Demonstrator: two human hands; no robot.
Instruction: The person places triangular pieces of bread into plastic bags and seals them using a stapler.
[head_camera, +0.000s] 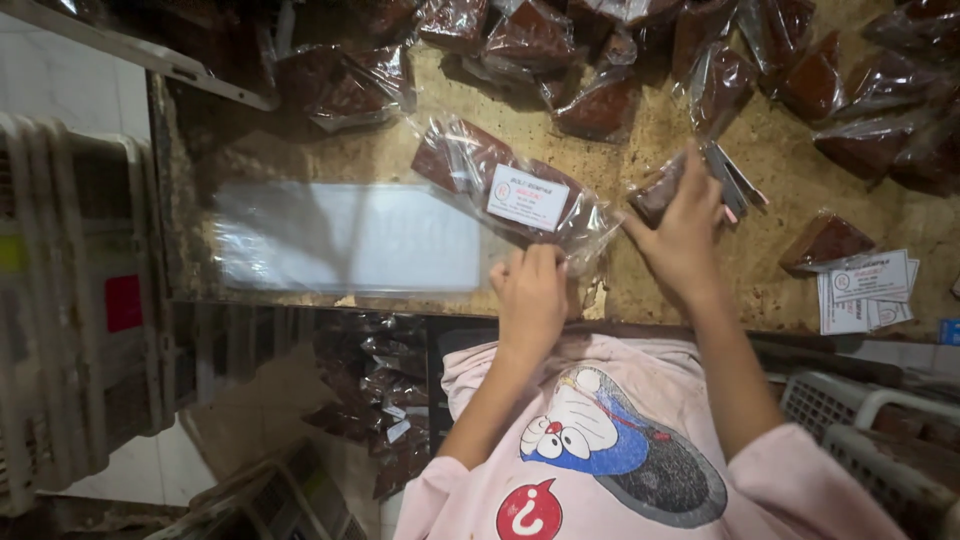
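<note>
My left hand (530, 298) is closed on the open end of a clear plastic bag (510, 190) lying on the worn brown tabletop (650, 290). The bag holds dark brown blocks and a white paper label. Just to the right, my right hand (682, 232) grips a smaller wrapped brown block (655, 196), with a dark tool with a pink tip (733, 185) sticking out behind the fingers. The two hands are close together at the table's near edge.
A flat stack of clear plastic bags (350, 240) lies left of my hands. Several wrapped brown blocks (600, 105) crowd the far side. White labels (868, 288) sit at the right beside one block (825, 240). White baskets (860, 425) and a crate (60, 300) flank the table; more packs (385, 400) lie below.
</note>
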